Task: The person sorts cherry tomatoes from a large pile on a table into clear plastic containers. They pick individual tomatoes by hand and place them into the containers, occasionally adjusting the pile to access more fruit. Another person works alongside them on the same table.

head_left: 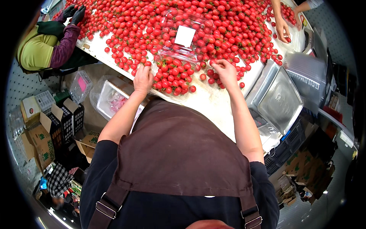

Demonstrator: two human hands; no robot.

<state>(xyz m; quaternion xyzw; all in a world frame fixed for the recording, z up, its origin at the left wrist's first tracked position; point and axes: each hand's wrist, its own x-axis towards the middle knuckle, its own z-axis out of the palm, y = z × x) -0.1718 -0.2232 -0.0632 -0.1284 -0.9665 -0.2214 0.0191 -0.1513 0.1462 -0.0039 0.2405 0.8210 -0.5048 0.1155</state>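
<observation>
A clear plastic clamshell box (190, 87) sits at the table's near edge in front of me, its base filled with red cherry tomatoes (172, 76). Its hinged lid (206, 28), with a white label (185, 36), lies folded back over the tomato heap. My left hand (143, 80) is at the box's left side, fingers drawn together beside loose tomatoes; what they hold is hidden. To the right of the box, my right hand (226, 73) has its fingertips pinched together against a tomato at the heap's edge. Whether that tomato is gripped is unclear.
A broad heap of cherry tomatoes (240, 28) covers the white table (204, 98). At right stand a metal-topped scale (280, 99) and stacked clear boxes (307, 72). Other people's hands show: gloved (78, 16) at far left, bare (282, 30) at far right. A white bin (106, 97) stands below left.
</observation>
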